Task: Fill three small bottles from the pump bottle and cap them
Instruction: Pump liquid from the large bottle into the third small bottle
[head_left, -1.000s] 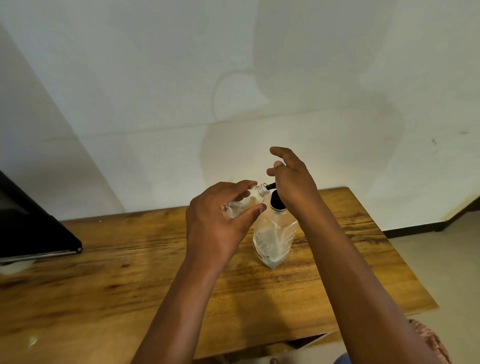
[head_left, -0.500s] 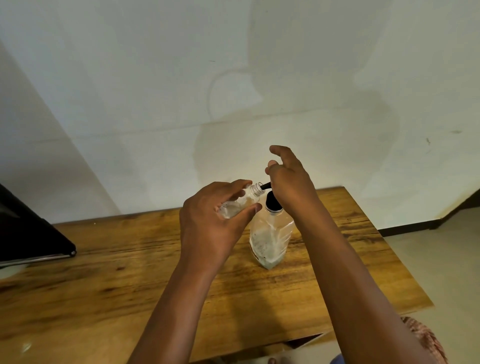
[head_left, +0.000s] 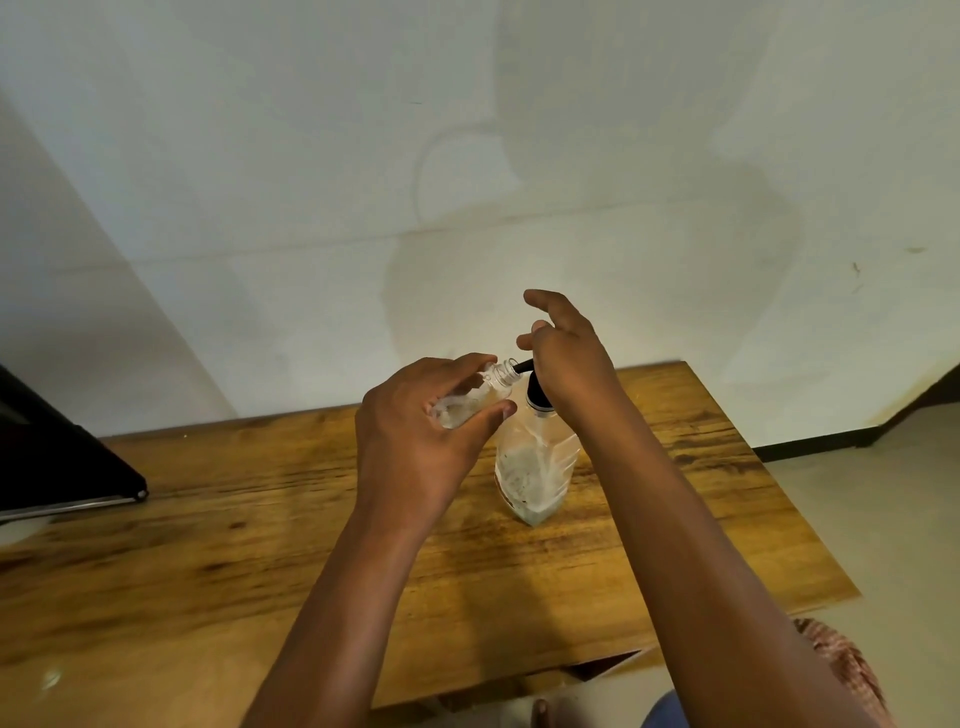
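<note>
A clear pump bottle (head_left: 535, 467) with a black pump head stands on the wooden table (head_left: 208, 561), holding a low level of whitish liquid. My right hand (head_left: 566, 358) rests on top of the pump head, index finger lifted. My left hand (head_left: 421, 431) grips a small clear bottle (head_left: 475, 397), tilted, with its open threaded mouth touching the tip of the black nozzle (head_left: 522, 367). Other small bottles and caps are not in view.
A black flat object (head_left: 57, 462) juts in at the left edge over the table. A white wall rises behind the table. The table's right edge drops to a pale floor (head_left: 893, 519). A patterned cloth (head_left: 841, 665) shows at the lower right.
Both hands and both bottles keep the same pose; the view has only shifted slightly.
</note>
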